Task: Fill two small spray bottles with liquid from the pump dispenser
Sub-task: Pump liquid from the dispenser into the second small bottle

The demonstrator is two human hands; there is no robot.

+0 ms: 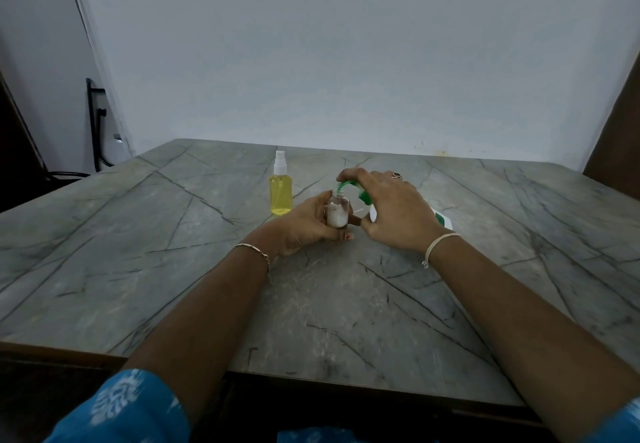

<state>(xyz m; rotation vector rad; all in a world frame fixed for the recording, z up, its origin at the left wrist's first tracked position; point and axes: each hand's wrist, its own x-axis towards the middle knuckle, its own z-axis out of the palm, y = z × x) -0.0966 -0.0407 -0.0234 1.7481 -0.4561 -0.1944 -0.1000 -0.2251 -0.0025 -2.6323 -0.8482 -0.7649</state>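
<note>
The left hand (304,224) gripped the open bottle (337,213) on the worktop (173,269) under the nozzle (346,186) the right hand (391,210) pressed; short, slow strokes would probably avoid spills.

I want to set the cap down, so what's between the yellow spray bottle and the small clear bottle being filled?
Only the left hand's fingers, wrapped round the small clear bottle; the grey stone tabletop beside the yellow spray bottle is otherwise bare, in the head view.

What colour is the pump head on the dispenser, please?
Green, seen in the head view: the pump head under the right hand.
</note>
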